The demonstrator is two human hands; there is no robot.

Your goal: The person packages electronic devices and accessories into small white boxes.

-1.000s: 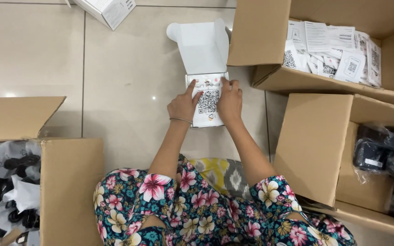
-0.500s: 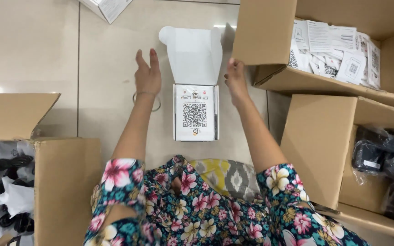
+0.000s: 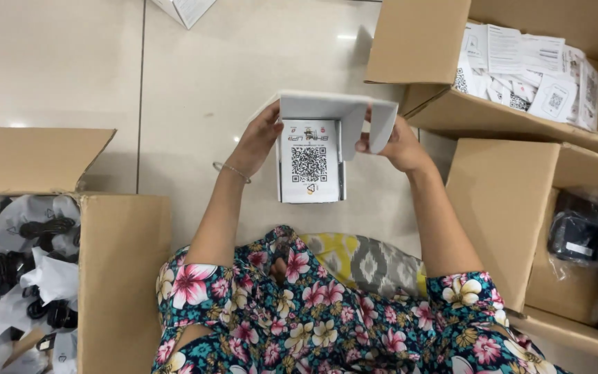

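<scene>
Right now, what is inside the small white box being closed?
Inside the small white box lies a white card with a square code. The lid, folded by left hand and right hand, hides its top; anything underneath is unseen.

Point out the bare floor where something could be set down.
The tiled floor is bare left of the small white box, above the left carton. Right of the right hand it is crowded: two cartons leave little room.
</scene>
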